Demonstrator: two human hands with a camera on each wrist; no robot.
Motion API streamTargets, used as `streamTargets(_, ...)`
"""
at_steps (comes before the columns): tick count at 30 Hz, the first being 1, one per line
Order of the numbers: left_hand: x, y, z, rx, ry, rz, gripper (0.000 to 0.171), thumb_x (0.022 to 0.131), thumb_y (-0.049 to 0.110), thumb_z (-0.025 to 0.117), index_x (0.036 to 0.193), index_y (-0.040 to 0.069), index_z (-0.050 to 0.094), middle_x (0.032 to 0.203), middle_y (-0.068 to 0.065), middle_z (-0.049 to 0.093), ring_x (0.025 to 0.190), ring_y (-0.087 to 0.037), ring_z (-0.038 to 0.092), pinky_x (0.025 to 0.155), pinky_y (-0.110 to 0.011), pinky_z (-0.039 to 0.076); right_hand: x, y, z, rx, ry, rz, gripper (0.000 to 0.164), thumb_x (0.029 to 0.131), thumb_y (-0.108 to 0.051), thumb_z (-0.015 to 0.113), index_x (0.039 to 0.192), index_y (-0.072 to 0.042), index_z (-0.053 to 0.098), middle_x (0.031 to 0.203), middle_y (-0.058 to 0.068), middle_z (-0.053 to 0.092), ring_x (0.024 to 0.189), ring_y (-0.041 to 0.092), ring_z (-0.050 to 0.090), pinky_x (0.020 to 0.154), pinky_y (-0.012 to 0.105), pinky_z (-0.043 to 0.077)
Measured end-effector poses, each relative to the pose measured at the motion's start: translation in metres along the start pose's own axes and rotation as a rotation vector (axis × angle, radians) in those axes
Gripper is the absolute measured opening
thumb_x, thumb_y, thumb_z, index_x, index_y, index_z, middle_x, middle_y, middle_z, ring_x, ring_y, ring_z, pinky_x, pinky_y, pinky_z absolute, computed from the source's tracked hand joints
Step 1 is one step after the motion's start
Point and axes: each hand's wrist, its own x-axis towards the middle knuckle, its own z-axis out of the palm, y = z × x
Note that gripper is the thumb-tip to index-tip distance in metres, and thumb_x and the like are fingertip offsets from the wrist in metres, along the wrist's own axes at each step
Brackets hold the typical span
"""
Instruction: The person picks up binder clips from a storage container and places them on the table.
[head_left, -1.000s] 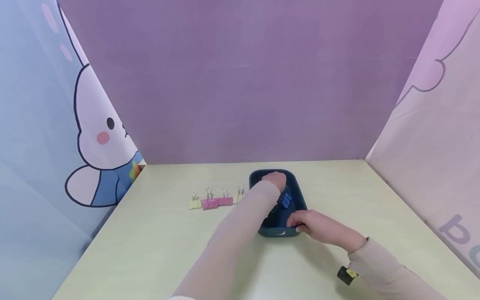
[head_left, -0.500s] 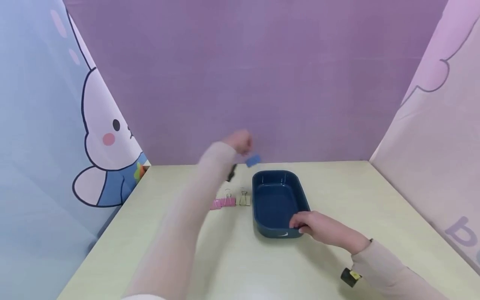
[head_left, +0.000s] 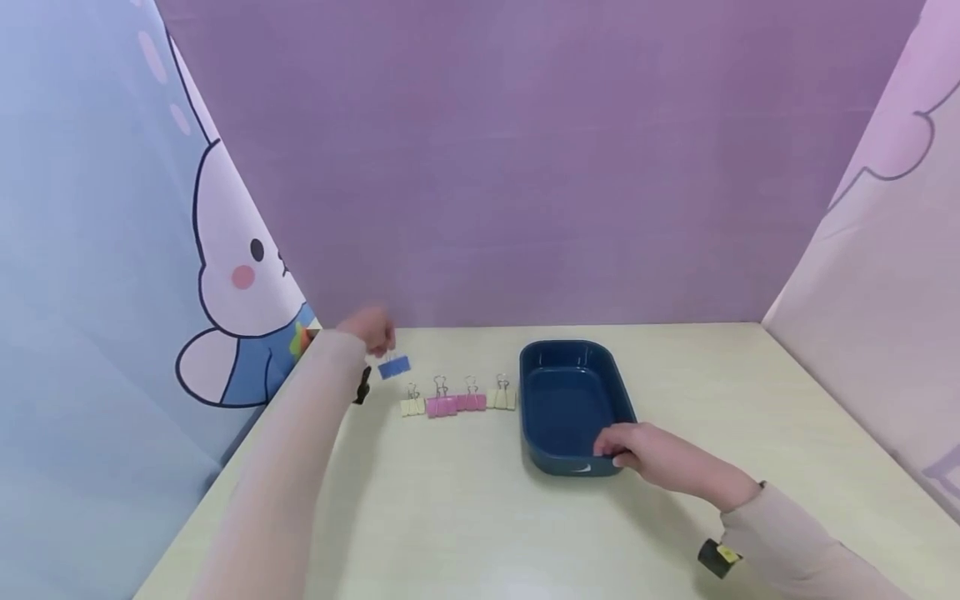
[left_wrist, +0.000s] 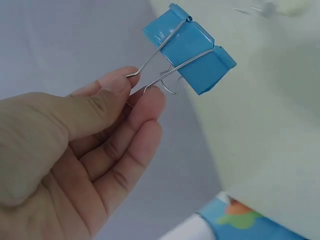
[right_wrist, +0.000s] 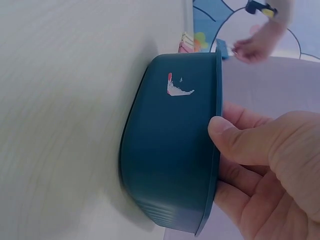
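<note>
By its wire handle, a blue binder clip [left_wrist: 192, 50] is pinched between the thumb and fingers of my left hand [left_wrist: 100, 130]. In the head view that hand [head_left: 371, 329] holds the blue clip [head_left: 394, 367] above the table's back left part, left of the tray. My right hand [head_left: 648, 454] grips the near right rim of a dark blue tray [head_left: 579, 464], thumb outside and fingers inside. The right wrist view shows the tray's outer wall [right_wrist: 175, 135] with a torn white sticker remnant [right_wrist: 179, 89].
Left of the tray a row stands on the table [head_left: 450, 500]: a cream clip [head_left: 412, 407], a pink clip [head_left: 442, 406], another pink clip [head_left: 472, 402] and a second cream clip [head_left: 501, 398]. A purple backdrop [head_left: 525, 167] rises behind the table.
My left hand has lifted the blue binder clip out of the tray and carried it left past the row of clips. The right hand keeps its grip on the tray rim.
</note>
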Motion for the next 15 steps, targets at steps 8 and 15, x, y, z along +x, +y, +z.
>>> streamTargets(8,0.007,-0.036,0.017,-0.083,-0.066,-0.147,0.008,0.087,-0.001,0.065,0.084,0.003,0.072,0.087,-0.014,0.067,0.071,-0.024,0.059,0.064,-0.03,0.052,-0.002,0.002,0.0,-0.002,0.0,0.016,0.02,0.088,0.002,0.064,0.103,-0.012,0.066,0.102,-0.003,0.067,0.093,0.012,0.064,0.079,0.029,0.055)
streamTargets(15,-0.008,-0.027,0.025,-0.059,-0.092,-0.241,0.01,0.086,0.001,0.065,0.094,0.0,0.071,0.083,-0.012,0.06,0.072,-0.025,0.057,0.054,-0.027,0.045,-0.001,0.0,0.001,-0.003,0.011,-0.005,0.019,0.088,0.001,0.064,0.103,-0.011,0.066,0.102,-0.002,0.068,0.093,0.015,0.064,0.078,0.029,0.056)
